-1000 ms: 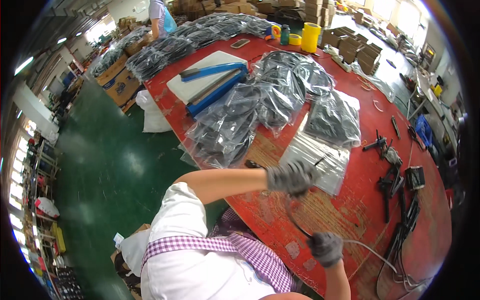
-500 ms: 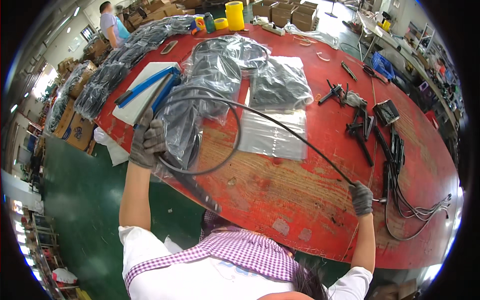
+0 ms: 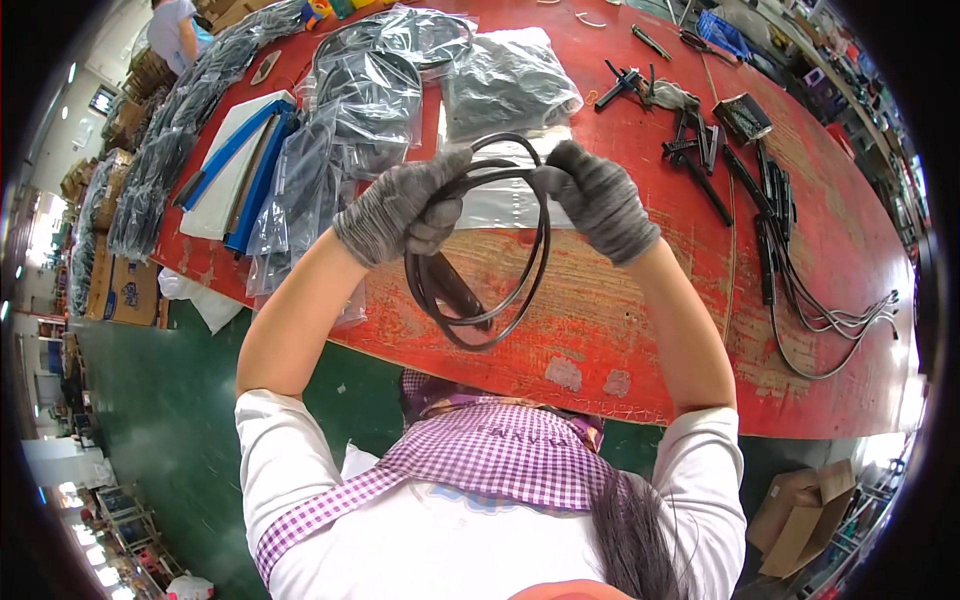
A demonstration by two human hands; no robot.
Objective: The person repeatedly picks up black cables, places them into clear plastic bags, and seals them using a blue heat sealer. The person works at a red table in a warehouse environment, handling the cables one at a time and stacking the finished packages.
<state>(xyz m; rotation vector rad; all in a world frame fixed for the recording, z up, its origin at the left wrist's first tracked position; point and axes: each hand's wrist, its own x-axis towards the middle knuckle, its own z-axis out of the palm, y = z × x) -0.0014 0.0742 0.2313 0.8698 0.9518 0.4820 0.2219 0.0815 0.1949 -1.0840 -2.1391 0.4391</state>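
Over the front of the red table [image 3: 620, 320], a black cable [image 3: 547, 222] is gathered into several loose loops between my hands. My gloved left hand [image 3: 405, 210] is closed around the left side of the coil. At the upper right of the loops, my gloved right hand [image 3: 600, 200] pinches the cable between thumb and fingers. A flat black bar-shaped piece [image 3: 458, 290] hangs below my left hand, seen through the loops; its join to the cable is hidden. Beyond the hands lie flat clear plastic bags [image 3: 500, 212], partly covered by the coil and gloves.
Bagged coiled cables [image 3: 370, 90] and a filled bag [image 3: 510, 85] lie farther back. A blue long-armed tool [image 3: 265, 185] rests on a white block at left. Black clamp-like parts [image 3: 700, 150], an open box [image 3: 742, 118] and loose cables [image 3: 815, 320] occupy the right side.
The cable, previously stretched far right by my right hand, is now wound into smaller loops. Both hands have come together at the middle. The view has shifted, and the bar piece hangs nearer the center.
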